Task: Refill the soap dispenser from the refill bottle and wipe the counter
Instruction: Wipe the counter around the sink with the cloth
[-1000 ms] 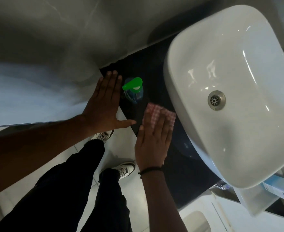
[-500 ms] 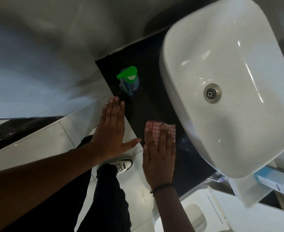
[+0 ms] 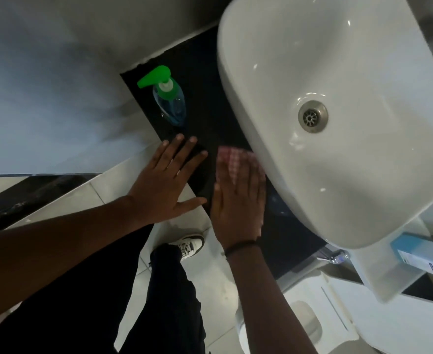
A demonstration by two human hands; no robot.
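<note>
Head view: your right hand (image 3: 238,200) lies flat, fingers extended, pressing a red-checked cloth (image 3: 232,159) onto the black counter (image 3: 210,98), close against the white basin (image 3: 338,111). Your left hand (image 3: 169,180) rests open, palm down, fingers spread, at the counter's front edge, holding nothing. The soap dispenser (image 3: 170,98), green pump, blue liquid inside, stands on the counter beyond your left fingertips. The refill bottle (image 3: 422,256) lies on a ledge at far right, well apart from both hands.
</note>
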